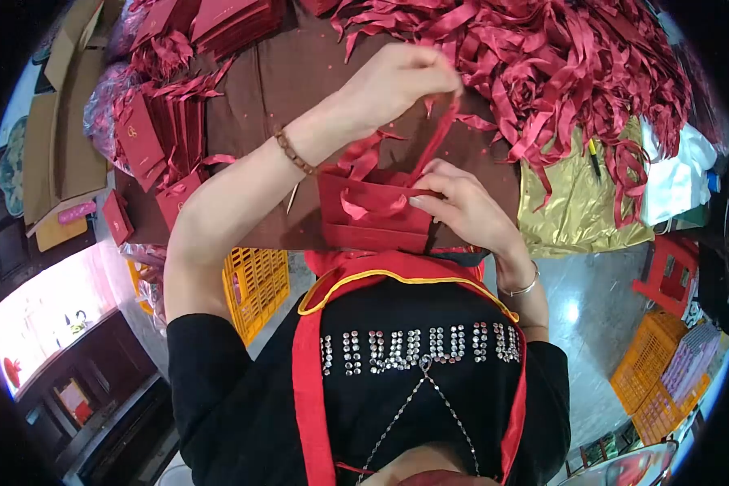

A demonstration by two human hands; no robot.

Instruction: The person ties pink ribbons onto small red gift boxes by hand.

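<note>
A small red paper gift bag (373,215) stands at the table's near edge, a ribbon loop on its front. My left hand (405,85) is raised above it, wearing a beaded bracelet at the wrist. Its fingers pinch a red ribbon (437,142), which runs taut down to the bag's opening. At the bag's right side, my right hand (466,202) grips the upper edge between thumb and fingers. More ribbon (364,154) pokes up from behind the bag's rim. A thin pointed stick (292,197) lies left of the bag, partly behind my left forearm.
A big heap of red ribbons (559,81) covers the back right. Stacked red bags (235,24) and upright ones (178,134) stand at the left. Gold sheeting (571,211) carries a yellow-and-black tool (594,158). Orange crates (255,292) and a red stool (670,275) are on the floor.
</note>
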